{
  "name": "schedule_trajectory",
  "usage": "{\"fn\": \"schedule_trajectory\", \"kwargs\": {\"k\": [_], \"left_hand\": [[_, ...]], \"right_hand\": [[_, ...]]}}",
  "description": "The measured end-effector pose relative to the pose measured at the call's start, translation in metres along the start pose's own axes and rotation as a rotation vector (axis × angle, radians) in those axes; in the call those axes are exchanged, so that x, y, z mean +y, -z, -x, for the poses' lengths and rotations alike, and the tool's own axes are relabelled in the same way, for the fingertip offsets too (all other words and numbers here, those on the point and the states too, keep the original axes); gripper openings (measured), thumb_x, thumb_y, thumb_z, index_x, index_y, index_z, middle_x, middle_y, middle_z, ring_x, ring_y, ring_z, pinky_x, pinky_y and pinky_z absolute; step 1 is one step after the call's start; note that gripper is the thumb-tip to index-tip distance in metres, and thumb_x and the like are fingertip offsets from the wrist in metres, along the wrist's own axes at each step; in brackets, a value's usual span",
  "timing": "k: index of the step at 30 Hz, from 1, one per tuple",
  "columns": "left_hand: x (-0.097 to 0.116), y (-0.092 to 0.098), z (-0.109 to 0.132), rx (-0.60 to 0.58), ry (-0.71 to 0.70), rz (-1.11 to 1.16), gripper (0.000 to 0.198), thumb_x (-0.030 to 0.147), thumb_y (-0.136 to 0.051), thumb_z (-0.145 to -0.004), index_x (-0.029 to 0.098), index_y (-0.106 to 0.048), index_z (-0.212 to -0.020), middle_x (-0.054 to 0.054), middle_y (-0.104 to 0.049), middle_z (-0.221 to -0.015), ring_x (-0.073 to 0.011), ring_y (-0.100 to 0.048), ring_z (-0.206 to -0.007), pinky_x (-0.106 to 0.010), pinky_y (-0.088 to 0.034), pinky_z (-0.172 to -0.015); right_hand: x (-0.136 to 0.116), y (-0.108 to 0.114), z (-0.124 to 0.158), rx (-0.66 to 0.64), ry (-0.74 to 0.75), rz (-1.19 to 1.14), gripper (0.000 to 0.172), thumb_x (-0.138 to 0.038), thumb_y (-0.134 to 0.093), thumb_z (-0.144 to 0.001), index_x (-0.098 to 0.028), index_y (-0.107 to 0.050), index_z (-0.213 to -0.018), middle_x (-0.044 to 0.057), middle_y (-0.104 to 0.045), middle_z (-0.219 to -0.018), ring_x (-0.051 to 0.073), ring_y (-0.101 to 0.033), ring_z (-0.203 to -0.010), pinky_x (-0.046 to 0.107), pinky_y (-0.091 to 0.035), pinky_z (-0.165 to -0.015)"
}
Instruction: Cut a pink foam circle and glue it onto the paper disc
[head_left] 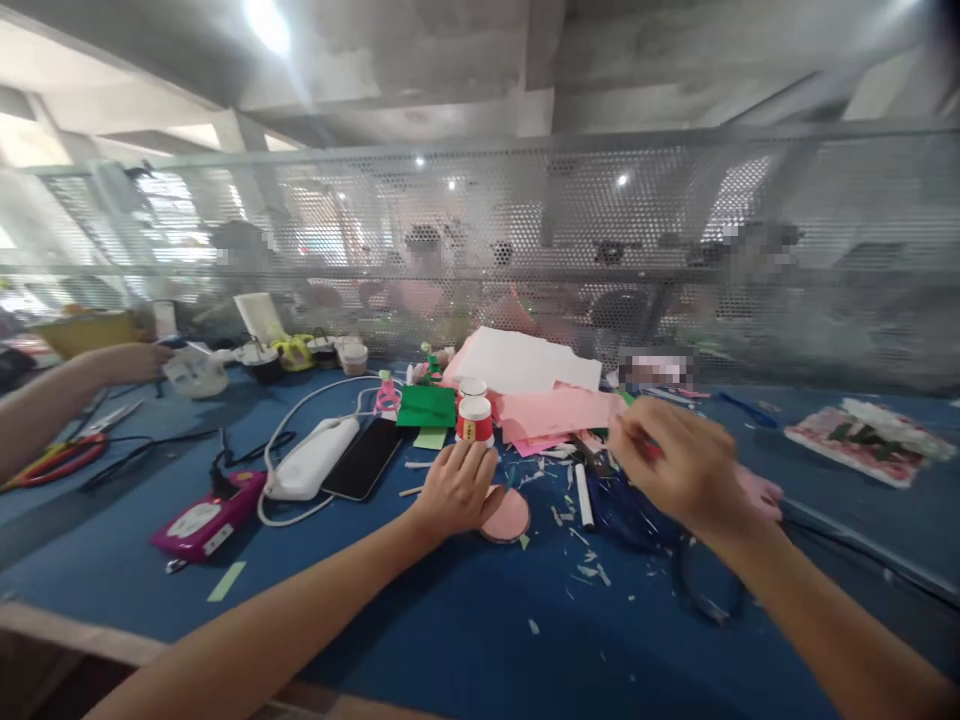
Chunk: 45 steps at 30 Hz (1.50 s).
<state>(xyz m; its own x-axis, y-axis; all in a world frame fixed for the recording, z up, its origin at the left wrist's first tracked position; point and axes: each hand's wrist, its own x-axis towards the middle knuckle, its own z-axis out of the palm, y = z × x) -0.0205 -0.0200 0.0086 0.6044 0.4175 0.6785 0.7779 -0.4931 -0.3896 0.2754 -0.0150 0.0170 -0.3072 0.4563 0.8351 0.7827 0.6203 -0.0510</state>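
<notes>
My left hand (459, 487) is over the blue table at the centre, its fingers bent and pressed together beside a round pink disc (505, 515); what it grips, if anything, is hidden. Just behind it stand red and white paper cups (474, 419). My right hand (671, 455) is raised to the right of the pink sheets (555, 412), its fingers curled together. A bit of red shows by its fingertips, too blurred to name. Beneath and left of this hand lie a white stick (583, 496) and a dark blue bundle (626, 512).
A black phone (365, 459), a white device (313, 458) with a looped cable and a purple power strip (210, 515) lie left. Another person's hand (139, 362) is at far left, near scissors (67, 455). Paper scraps dot the table (420, 620); a mesh partition (570, 230) stands behind.
</notes>
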Motion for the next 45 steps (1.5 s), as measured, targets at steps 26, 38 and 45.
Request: {"fn": "schedule_trajectory", "kwargs": {"k": [26,38,45], "left_hand": [[-0.021,-0.003,0.004,0.069,0.009,0.298,0.031,0.023,-0.049,-0.082,0.01,-0.051,-0.11,-0.018,-0.058,-0.107,-0.0293,-0.053,-0.1,-0.047,-0.042,-0.092],[-0.033,-0.03,0.012,0.34,-0.416,0.209,0.058,0.035,-0.044,-0.084,0.015,-0.027,-0.136,-0.018,-0.053,-0.124,-0.0305,-0.04,-0.127,-0.059,-0.021,-0.105],[-0.035,-0.035,0.018,0.104,-0.177,0.14,0.044,0.046,-0.042,-0.08,0.022,-0.052,-0.116,-0.013,-0.059,-0.118,-0.0308,-0.046,-0.121,-0.054,-0.02,-0.105]], "right_hand": [[0.018,-0.053,-0.026,-0.405,-0.252,0.455,0.022,-0.033,-0.047,-0.091,-0.017,-0.06,-0.082,0.009,-0.066,-0.083,0.024,-0.049,-0.086,0.035,-0.025,-0.075],[-0.019,-0.067,-0.016,-0.192,-0.079,0.43,0.023,-0.03,-0.041,-0.093,-0.017,-0.059,-0.088,0.01,-0.065,-0.089,0.025,-0.046,-0.096,0.039,-0.021,-0.089],[-0.018,-0.06,-0.005,-0.125,-0.1,0.407,0.025,-0.037,-0.044,-0.088,-0.017,-0.059,-0.084,0.01,-0.062,-0.091,0.027,-0.042,-0.1,0.041,-0.021,-0.09]]}}
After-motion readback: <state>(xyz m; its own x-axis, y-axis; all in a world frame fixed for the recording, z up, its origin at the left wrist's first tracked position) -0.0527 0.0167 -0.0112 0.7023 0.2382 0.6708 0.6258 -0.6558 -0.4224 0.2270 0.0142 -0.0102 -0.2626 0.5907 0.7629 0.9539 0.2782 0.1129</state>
